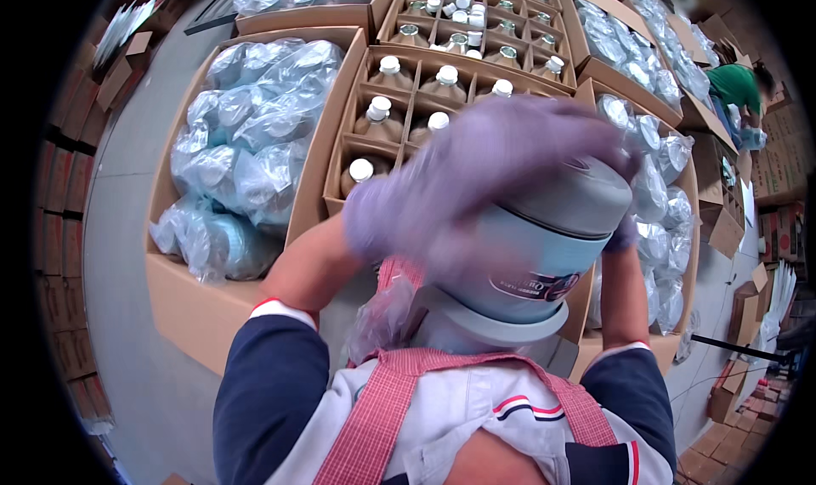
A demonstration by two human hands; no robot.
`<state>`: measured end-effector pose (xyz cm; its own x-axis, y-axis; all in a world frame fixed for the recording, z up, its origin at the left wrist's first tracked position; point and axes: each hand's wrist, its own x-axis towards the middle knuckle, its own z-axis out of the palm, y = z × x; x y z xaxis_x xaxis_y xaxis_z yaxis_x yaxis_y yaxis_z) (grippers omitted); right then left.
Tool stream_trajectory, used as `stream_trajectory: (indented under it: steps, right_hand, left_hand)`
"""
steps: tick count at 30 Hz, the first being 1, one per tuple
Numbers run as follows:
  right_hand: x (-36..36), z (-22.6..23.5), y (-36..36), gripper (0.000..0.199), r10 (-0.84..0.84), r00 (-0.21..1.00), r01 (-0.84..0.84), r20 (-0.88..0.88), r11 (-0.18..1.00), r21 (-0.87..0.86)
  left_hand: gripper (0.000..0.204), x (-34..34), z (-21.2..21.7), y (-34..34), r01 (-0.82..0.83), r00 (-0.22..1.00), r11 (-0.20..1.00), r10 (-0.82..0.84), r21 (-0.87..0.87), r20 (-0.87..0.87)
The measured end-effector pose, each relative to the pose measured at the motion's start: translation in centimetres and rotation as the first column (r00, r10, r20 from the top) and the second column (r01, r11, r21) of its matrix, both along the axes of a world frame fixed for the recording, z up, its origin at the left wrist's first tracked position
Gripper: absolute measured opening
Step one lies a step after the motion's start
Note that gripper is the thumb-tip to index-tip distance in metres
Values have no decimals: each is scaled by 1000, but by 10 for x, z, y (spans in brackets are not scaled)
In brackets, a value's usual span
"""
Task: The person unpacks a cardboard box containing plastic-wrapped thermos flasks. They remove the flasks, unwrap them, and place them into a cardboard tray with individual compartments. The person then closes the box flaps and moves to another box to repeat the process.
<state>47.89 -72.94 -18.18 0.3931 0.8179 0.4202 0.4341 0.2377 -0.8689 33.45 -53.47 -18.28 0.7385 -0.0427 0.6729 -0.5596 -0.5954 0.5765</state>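
Note:
Close to my chest is a light blue, round jug (531, 260) with a dark grey lid at the top, a printed oval label on its side and a pale grey ring around its lower end. My left hand (442, 183), in a purple glove, reaches over the lid and is smeared by motion, so its fingers do not show clearly. Around the jug's far right side goes my right hand (626, 232), also gloved; the jug hides most of it. Clear plastic film (382, 315) hangs below my left wrist.
A carton (225, 302) of plastic-wrapped blue jugs stands at the left. Ahead, a divided carton (336, 175) holds white-capped bottles, with another bottle carton behind. More wrapped jugs fill a carton (688, 272) at the right. A person in green (738, 85) bends over at far right.

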Motion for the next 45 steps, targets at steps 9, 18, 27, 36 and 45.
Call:
stream_trajectory:
  steps: [9,18,27,36,45]
  right_hand:
    - [90,-82,44,64,-44,585,116,-810,993,30]
    - [141,-260,32,35,-95,673,639,734,574,-511]
    - [27,-107,98,67,-7,931,-50,-366,988,-146]
    - [-3,45,50,66,593,597,-385,-540,803,455]
    - [-71,-31,-15,88,-104,986,87,134,988,128]
  left_hand:
    - [49,8,-18,60,-103,995,909,95,-404,-40]
    - [53,-70,-241,112,-387,185,593,800,706,-571]
    - [43,-52,115,22,-740,652,447,661,503,372]
    - [60,-40,154,-10,-664,723,661,449,348,526]
    - [75,-35,78,-18,193,599,971,-233,-145,-766]
